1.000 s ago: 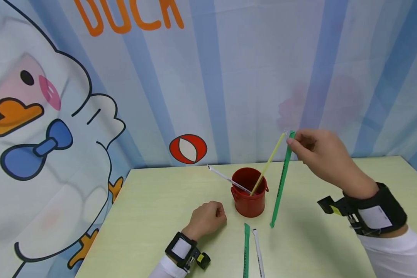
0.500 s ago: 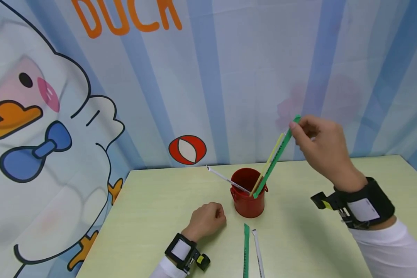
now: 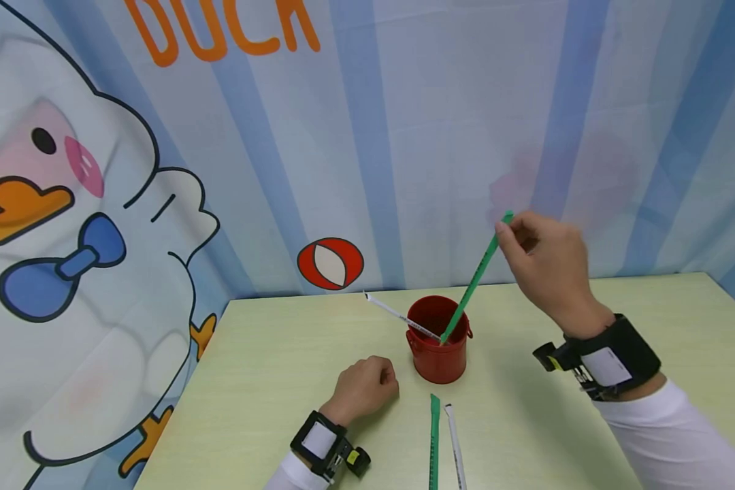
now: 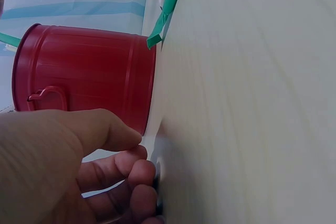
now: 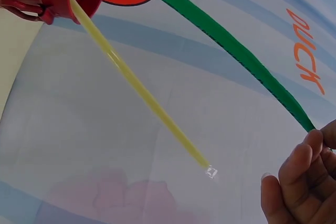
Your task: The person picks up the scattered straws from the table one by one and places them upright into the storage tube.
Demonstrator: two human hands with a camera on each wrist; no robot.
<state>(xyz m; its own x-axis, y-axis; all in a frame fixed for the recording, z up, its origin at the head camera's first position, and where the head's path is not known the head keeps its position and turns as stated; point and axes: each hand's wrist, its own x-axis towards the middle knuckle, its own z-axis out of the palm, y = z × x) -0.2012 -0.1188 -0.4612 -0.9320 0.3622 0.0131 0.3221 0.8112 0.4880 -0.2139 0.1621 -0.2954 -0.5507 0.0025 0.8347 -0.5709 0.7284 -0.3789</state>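
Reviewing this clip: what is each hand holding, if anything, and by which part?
The right hand pinches a green straw by its upper end. The left hand holds nothing.

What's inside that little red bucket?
A white straw and a yellow straw lean inside the red bucket; the right hand holds a green straw at its mouth. The near side hides the bottom.

White sleeves (image 3: 661,425) reach up to black wristbands (image 3: 638,346), each bearing a white rectangular patch (image 3: 606,366) and a small black camera (image 3: 546,355) with a yellow mark (image 3: 352,458). Silvery metal (image 3: 584,376) shows on the right one.
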